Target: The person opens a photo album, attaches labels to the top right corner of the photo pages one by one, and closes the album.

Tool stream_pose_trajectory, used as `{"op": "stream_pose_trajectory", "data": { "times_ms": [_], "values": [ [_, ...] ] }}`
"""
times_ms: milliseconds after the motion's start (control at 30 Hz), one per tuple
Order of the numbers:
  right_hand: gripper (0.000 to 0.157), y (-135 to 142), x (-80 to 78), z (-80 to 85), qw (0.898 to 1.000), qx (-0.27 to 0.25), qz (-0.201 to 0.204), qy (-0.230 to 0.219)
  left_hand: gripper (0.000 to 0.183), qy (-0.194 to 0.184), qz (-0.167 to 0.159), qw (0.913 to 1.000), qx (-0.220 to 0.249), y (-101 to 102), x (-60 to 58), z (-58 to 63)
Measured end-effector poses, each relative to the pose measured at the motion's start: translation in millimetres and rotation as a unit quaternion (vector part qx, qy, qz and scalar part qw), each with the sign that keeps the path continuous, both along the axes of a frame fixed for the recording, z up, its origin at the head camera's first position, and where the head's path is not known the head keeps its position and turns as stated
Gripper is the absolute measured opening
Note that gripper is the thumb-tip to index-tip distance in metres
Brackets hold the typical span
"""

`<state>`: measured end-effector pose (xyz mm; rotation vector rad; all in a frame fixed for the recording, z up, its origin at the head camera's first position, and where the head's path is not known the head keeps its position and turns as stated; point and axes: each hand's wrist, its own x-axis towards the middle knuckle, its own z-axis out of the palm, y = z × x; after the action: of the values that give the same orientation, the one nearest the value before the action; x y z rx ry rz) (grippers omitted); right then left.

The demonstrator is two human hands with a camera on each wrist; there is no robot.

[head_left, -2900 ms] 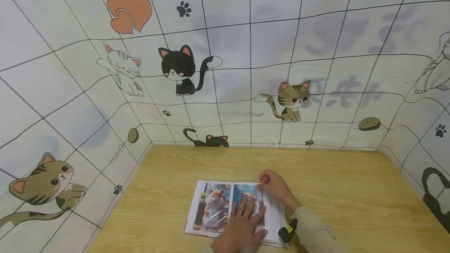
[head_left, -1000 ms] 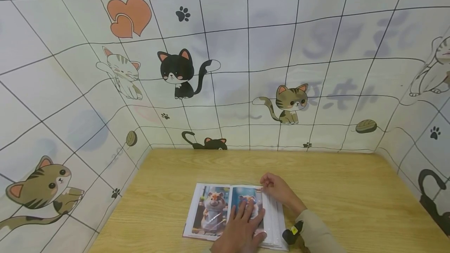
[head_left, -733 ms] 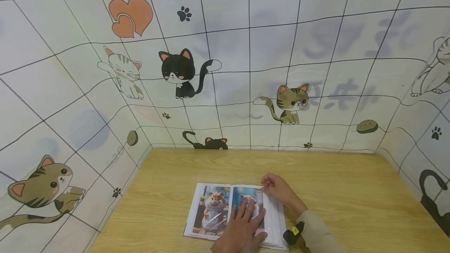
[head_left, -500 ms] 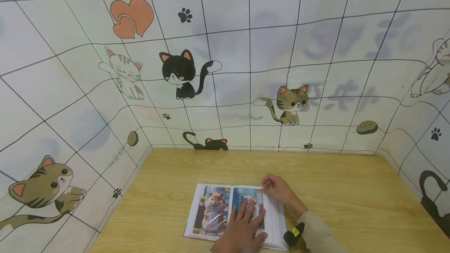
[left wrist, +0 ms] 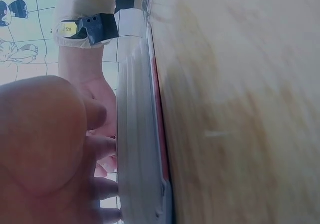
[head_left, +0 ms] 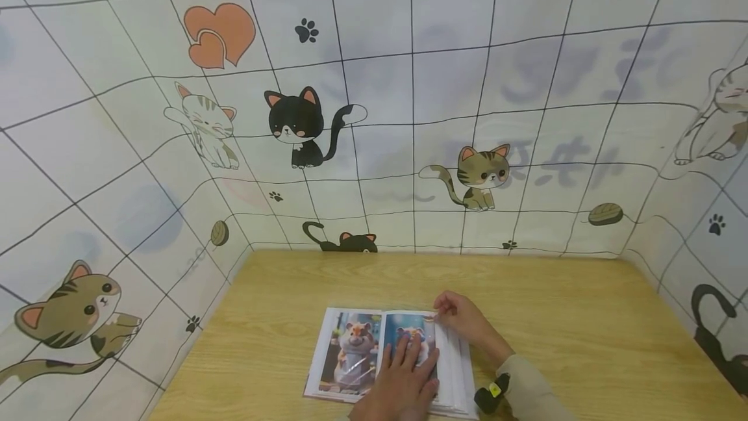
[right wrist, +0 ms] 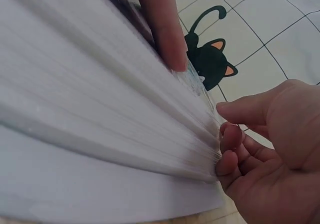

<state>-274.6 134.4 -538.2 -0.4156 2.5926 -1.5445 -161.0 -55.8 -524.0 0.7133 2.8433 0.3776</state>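
Observation:
An open photo album (head_left: 312, 372) lies on the wooden table, with a cartoon hamster picture (head_left: 353, 353) on its left page. Over the right page, which has another hamster picture in a clear sleeve, my left hand (head_left: 400, 375) lies flat with fingers spread and partly covers it. At the far right corner of that page, my right hand (head_left: 461, 317) has its fingers curled. In the right wrist view, the thumb and fingers of the right hand (right wrist: 270, 139) pinch at the corner of the album's stacked pages (right wrist: 115, 94). How many pages lie between them is unclear.
The wooden table (head_left: 280, 284) runs back to a white wall covering (head_left: 380, 83) with grid lines and cartoon cats, which also stands at both sides. On my right wrist sits a black strapped device (head_left: 492, 393) with a yellow patch.
The head view has tilted slightly, so the scene sits a little lower. My right hand has shifted slightly right along the page corner; the left hand stays on the right page.

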Motion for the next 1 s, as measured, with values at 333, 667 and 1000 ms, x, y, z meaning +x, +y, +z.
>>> {"op": "stream_pose_trajectory", "data": {
  "times_ms": [333, 667, 1000],
  "values": [
    [0.011, 14.8, 2.3, 11.4, 0.999, 0.023, 0.024, 0.03, 0.054, 0.02, 0.009, 0.9996, 0.019, -2.4, -5.4, 0.1],
    [0.005, 44.0, 14.0, 30.8, 0.995, 0.056, 0.02, 0.08, 0.053, 0.055, 0.006, 0.9955, 0.077, -19.6, -14.3, 4.0],
    [0.006, 91.3, 37.1, 47.2, 0.988, 0.094, -0.022, 0.121, 0.047, 0.161, 0.029, 0.9795, 0.118, -60.0, -17.1, 9.3]
  ]
}}
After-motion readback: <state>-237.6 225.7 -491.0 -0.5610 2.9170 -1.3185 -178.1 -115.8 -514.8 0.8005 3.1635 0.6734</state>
